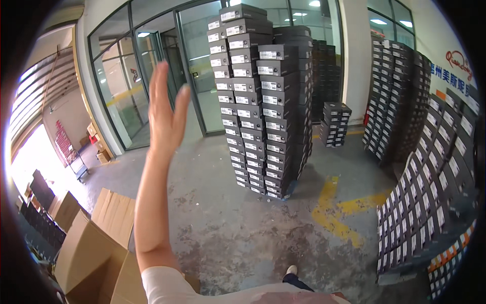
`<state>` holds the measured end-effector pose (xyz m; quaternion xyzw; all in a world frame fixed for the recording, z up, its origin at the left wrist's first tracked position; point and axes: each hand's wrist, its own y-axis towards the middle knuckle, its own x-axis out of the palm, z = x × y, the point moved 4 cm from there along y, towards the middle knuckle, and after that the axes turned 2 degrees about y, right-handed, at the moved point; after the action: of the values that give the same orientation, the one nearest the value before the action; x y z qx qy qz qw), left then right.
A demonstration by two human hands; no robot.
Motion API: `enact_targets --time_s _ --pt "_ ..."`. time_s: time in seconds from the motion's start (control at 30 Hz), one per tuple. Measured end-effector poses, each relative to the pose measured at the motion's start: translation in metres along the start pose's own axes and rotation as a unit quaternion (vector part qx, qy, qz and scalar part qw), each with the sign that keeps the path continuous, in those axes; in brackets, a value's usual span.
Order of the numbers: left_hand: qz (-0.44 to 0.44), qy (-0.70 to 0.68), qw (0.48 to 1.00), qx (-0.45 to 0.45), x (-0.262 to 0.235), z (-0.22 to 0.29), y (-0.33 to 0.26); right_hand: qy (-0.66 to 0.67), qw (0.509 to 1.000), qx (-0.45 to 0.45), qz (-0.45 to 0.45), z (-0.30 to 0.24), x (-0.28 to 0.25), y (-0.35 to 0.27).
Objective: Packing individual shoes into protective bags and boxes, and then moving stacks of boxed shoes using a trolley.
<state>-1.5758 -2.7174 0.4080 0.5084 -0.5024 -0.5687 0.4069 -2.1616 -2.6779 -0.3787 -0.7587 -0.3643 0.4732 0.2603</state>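
Note:
My left hand (164, 119) is raised in front of me on a stretched-out bare arm. Its fingers point up and the thumb stands apart from them. Nothing is in it, and it touches nothing. To its right, some way off, rises a tall stack of dark grey shoeboxes (273, 111) with white labels on their ends, several columns wide. Below and left of the arm lies an open brown cardboard box (88, 253) with its flaps up. My right hand does not show.
More shoebox stacks stand at right, a leaning near one (425, 202) and a farther one (387, 96). A short stack (335, 124) sits behind. Glass doors (200, 66) line the back. Yellow floor markings (331, 218) lie ahead. A trolley (78, 167) stands far left, near a bright doorway.

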Motion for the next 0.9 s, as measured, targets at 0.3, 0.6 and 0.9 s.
enact_targets --time_s 0.3,0.6,0.9 --pt "0.069 0.122 0.987 0.075 0.156 -0.073 0.126 0.293 0.949 0.05 0.105 -0.071 -0.272 0.177" --pt "0.136 0.076 0.986 0.05 0.365 -0.193 0.204 0.255 0.946 -0.102 0.173 -0.209 -0.385 0.298" --pt "0.207 0.072 0.974 0.058 0.546 -0.334 0.328 -0.193 0.975 -0.023 0.11 -0.184 -0.318 0.358"
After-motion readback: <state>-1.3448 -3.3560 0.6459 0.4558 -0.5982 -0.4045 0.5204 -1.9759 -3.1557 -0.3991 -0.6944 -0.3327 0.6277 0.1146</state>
